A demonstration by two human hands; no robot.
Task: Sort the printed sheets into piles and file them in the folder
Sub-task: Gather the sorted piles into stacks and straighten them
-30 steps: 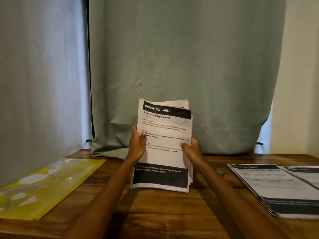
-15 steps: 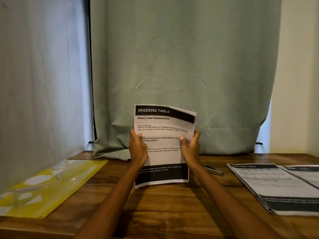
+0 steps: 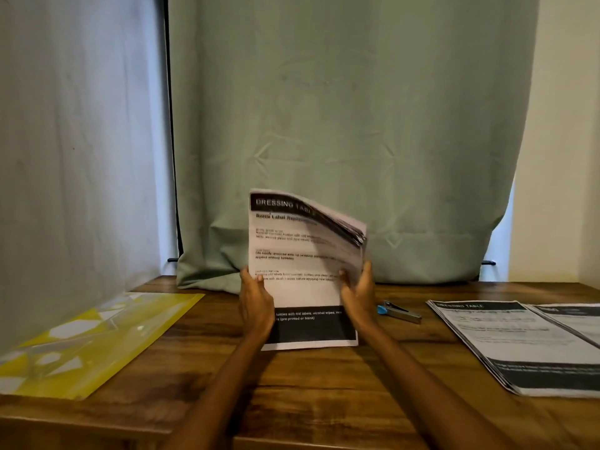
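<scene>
Wooden worktop (image 3: 324, 378) first: yellow folder (image 3: 97, 336) flat at far left, two sorted piles (image 3: 526, 345) at right. Centre stage, the stack of printed sheets (image 3: 305, 267) stands upright on its bottom edge, top corner fanning, left hand (image 3: 256, 303) and right hand (image 3: 358, 295) gripping its sides. Small stapler (image 3: 401, 312) just beside the right hand.

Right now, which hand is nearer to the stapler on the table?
Right. The right hand holds the sheets' right edge just left of the stapler; the left hand grips the opposite edge, farther away.
</scene>
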